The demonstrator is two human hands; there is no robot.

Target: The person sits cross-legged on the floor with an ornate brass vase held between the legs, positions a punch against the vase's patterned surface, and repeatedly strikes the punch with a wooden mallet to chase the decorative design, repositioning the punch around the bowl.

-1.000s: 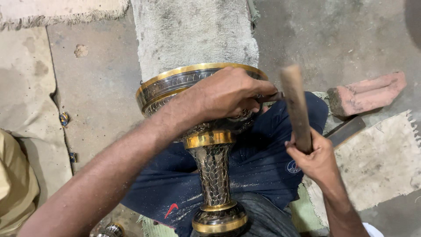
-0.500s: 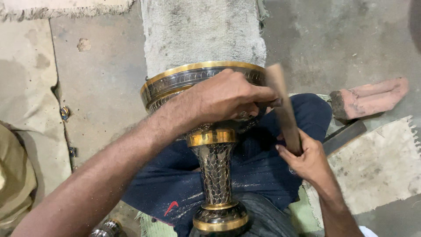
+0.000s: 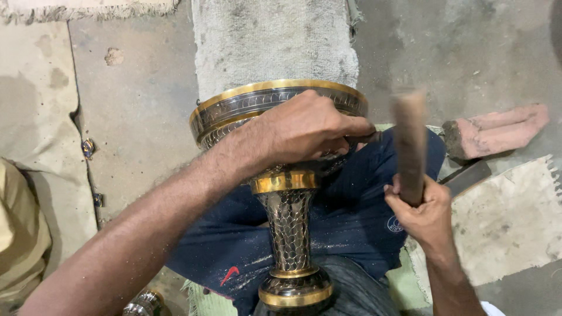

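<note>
- My left hand (image 3: 304, 126) clenches a thin dark chisel (image 3: 364, 138) against the black-and-gold engraved metal vase (image 3: 287, 234), centre frame, steadied across my lap.
- My right hand (image 3: 422, 210) grasps a wooden mallet (image 3: 408, 143), raised upright.

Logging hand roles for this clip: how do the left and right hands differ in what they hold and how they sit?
The left hand lies on the vase, pinching a thin dark tool against its bowl; the right hand is clear of the vase, fisted around an upright wooden stick. The left reaches across; the right stays beside the knee. Both are bare.
</note>
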